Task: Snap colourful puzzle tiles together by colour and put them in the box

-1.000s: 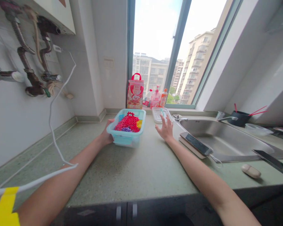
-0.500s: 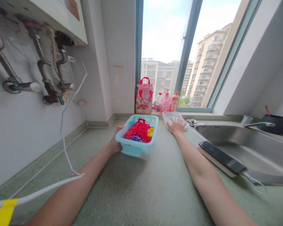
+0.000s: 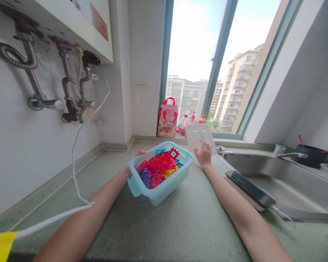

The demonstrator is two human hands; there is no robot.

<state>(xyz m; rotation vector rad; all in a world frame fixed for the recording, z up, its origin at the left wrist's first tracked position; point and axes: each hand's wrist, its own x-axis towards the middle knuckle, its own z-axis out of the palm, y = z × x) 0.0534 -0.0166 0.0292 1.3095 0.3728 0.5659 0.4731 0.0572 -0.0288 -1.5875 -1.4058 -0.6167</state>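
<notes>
My left hand (image 3: 128, 171) grips the far left side of a light-blue plastic tub (image 3: 168, 191), its fingers mostly hidden behind the wall. The tub is tilted toward me and turned at an angle. Inside lie many interlocking plastic building pieces (image 3: 160, 163), mostly red, with purple, yellow and blue ones. To the right of the tub, my right hand (image 3: 203, 154) is closed on a clear lid (image 3: 192, 134) with a blue strip, which stands tipped up near the window sill. The right thumb and part of the fingers show against the lid.
A steel sink (image 3: 287, 174) lies to the right, with a phone on a pale block (image 3: 250, 189) at its near edge. A pink bag (image 3: 168, 122) and several bottles (image 3: 192, 119) stand at the window. A white cable (image 3: 75, 160) hangs at the left.
The tub has come nearer, tipped toward me and turned, with my left hand on it. My right hand has raised the lid from lying low to tipped up.
</notes>
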